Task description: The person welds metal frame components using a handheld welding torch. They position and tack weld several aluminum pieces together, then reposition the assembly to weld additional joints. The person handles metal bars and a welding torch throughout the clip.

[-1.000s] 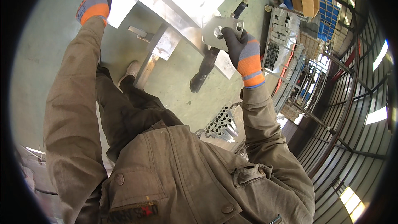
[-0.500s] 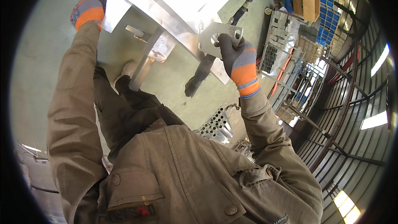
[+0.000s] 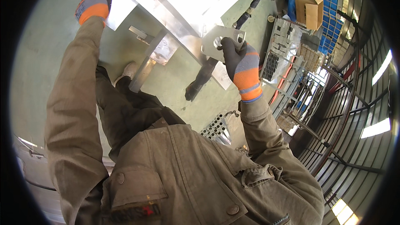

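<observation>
In my right hand (image 3: 241,64), gloved in grey and orange with dark fingers, is a flat metal plate (image 3: 209,46) with a large round hole and a slot near its edge. The thumb and fingers close on the plate's near right corner, and it is held tilted above the edge of a bright metal work surface (image 3: 166,10). My left hand (image 3: 93,3), in a matching glove, reaches far out at the upper left beside a pale flat sheet (image 3: 121,12). Its dark fingers are curled; what they grip is hidden.
Under the surface edge stand a metal support leg (image 3: 143,73) and a small bracket (image 3: 141,34). A dark-sleeved bar (image 3: 200,81) hangs below. Bundled tubes (image 3: 216,128) lie on the floor. At right are stacked metal profiles (image 3: 277,43), a cardboard box (image 3: 309,10) and blue crates (image 3: 329,14).
The whole view has shifted slightly. My left hand has moved a little to the right. My right hand still holds the plate in nearly the same place.
</observation>
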The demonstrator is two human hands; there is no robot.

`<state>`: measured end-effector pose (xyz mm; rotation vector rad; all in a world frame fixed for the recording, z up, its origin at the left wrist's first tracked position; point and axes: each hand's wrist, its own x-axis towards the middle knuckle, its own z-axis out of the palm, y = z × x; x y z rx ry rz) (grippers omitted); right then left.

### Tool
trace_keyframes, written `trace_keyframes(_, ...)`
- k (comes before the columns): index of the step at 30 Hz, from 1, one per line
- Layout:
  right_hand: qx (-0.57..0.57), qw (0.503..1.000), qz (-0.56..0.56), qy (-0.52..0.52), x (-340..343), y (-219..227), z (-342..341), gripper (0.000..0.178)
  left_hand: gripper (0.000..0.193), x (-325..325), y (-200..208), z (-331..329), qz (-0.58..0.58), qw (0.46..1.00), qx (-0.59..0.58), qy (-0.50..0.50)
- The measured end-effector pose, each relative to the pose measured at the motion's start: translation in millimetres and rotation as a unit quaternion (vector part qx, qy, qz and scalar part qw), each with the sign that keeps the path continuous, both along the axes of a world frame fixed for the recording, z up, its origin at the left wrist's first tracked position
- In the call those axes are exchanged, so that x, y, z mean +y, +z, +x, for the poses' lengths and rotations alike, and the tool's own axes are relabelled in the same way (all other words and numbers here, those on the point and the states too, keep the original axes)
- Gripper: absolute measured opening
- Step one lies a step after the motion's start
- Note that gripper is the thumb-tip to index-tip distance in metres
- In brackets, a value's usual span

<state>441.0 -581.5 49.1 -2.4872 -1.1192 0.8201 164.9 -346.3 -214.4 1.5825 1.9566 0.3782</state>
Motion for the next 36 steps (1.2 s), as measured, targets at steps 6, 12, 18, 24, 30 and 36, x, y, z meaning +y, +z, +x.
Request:
trace_keyframes(6,-0.116,0.983,-0.009,0.144,0,3,2,0.021,0.072,-1,3,-1,0.005,1.000,0.009,0.010)
trace_keyframes(12,-0.113,0.986,-0.017,0.121,5,4,-2,0.020,0.069,-6,-1,0,0.025,0.999,0.010,0.024)
trace_keyframes(18,-0.059,0.991,-0.070,0.099,9,9,-7,0.020,0.068,1,-9,-7,-0.015,1.000,-0.014,0.004)
trace_keyframes(24,-0.088,0.992,0.009,0.084,7,3,-7,0.022,0.066,-1,-19,-9,0.042,0.999,0.008,0.010)
trace_keyframes(30,-0.102,0.992,0.021,0.070,-1,-3,-2,0.028,0.069,1,-14,-7,0.006,1.000,0.015,-0.012)
trace_keyframes(36,-0.055,0.998,0.042,0.000,2,-4,5,0.034,0.066,2,-6,-7,0.001,1.000,0.011,-0.029)
